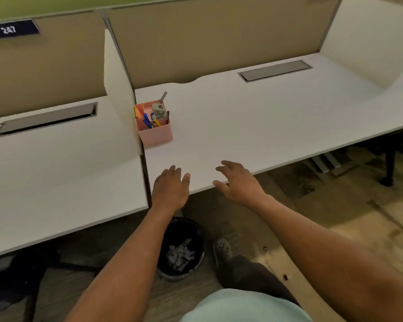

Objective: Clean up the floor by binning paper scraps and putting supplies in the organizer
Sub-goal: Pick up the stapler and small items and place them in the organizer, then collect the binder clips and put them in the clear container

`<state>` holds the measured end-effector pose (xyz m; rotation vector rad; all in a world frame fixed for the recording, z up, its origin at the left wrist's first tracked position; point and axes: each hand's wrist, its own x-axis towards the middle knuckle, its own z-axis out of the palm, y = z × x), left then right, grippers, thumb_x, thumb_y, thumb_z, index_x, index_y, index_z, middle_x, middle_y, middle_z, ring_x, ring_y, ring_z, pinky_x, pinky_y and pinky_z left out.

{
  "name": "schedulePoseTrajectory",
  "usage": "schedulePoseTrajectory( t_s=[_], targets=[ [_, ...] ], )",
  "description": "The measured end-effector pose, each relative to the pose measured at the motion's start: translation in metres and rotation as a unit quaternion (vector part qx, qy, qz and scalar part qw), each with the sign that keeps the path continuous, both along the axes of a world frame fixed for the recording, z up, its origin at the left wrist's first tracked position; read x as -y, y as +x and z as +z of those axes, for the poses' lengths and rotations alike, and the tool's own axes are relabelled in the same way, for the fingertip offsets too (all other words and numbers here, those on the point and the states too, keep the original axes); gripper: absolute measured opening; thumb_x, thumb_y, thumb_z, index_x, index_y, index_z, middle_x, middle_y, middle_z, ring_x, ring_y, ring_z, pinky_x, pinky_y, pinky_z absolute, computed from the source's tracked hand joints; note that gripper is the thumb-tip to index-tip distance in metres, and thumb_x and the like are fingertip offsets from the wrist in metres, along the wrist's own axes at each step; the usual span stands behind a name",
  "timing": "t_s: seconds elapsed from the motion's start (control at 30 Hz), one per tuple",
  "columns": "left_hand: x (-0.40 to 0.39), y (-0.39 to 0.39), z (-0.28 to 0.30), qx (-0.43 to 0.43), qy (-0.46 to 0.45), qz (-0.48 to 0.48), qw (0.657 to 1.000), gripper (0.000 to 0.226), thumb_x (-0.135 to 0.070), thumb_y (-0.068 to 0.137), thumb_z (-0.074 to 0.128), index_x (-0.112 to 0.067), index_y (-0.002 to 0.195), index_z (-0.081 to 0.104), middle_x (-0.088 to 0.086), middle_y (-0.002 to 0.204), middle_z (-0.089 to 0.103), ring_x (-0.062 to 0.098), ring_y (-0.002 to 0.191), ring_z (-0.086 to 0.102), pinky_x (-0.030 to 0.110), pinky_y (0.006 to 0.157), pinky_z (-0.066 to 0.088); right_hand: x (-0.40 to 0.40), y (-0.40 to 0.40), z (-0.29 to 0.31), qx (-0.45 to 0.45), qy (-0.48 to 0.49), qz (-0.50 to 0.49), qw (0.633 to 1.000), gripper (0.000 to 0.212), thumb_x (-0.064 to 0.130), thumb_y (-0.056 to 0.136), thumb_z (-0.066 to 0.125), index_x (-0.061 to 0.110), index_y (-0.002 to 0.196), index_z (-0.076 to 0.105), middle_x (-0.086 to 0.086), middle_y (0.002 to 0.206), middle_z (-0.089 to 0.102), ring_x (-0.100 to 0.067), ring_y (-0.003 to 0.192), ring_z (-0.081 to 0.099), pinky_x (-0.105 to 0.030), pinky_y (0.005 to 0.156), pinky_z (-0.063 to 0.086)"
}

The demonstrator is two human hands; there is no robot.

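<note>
A pink organizer [156, 133] stands on the white desk [265, 126] beside a white divider; pens, markers, sticky notes and a grey punch stick out of it. Under the desk's front edge sits a black bin [197, 231] with pale paper scraps [180, 254] inside. My left hand [170, 190] hovers over the desk's front edge, fingers spread, holding nothing. My right hand [239, 182] is just to its right, also open and empty. Two small dark items [286, 277] lie on the floor near my foot.
A second white desk [56, 173] lies to the left behind the divider [119, 89]. Grey cable hatches are set into both desks. Tan partition panels rise behind. Desk legs and a dark frame stand at the right on the wood-look floor.
</note>
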<state>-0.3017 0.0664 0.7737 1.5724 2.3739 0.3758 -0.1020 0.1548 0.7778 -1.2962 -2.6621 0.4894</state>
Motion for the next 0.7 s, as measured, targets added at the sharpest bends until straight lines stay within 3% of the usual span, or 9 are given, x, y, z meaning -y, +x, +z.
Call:
schedulePoseTrajectory(
  t_s=[0.23, 0.5, 0.7],
  targets=[
    [0.019, 0.059, -0.010, -0.013, 0.014, -0.047, 0.999, 0.060, -0.050, 0.100, 0.023, -0.012, 0.144, 0.038, 0.010, 0.154, 0.033, 0.027, 0.143, 0.028, 0.043, 0.117, 0.024, 0.041, 0.069, -0.009, 0.030, 0.018, -0.064, 0.997, 0.063, 0.062, 0.091, 0.038, 0.025, 0.141, 0.036, -0.001, 0.153, 0.033, -0.023, 0.140, 0.030, -0.042, 0.111, 0.030],
    [0.046, 0.118, -0.056, 0.025, -0.030, -0.067, 0.997, 0.060, -0.048, 0.100, 0.027, -0.012, 0.149, 0.029, 0.010, 0.160, 0.018, 0.028, 0.148, 0.014, 0.044, 0.120, 0.017, 0.073, 0.141, -0.045, 0.060, -0.041, -0.107, 0.992, 0.066, 0.059, 0.092, 0.040, 0.028, 0.148, 0.023, 0.002, 0.158, 0.020, -0.021, 0.144, 0.020, -0.045, 0.115, 0.027],
    [0.054, 0.167, -0.111, 0.072, -0.049, -0.096, 0.992, 0.050, -0.034, 0.099, 0.042, -0.010, 0.143, 0.042, 0.010, 0.156, 0.031, 0.026, 0.145, 0.025, 0.041, 0.119, 0.024, 0.076, 0.205, -0.095, 0.088, -0.090, -0.141, 0.982, 0.062, 0.053, 0.095, 0.041, 0.024, 0.148, 0.027, 0.000, 0.157, 0.023, -0.021, 0.142, 0.024, -0.040, 0.115, 0.028]
  ],
)
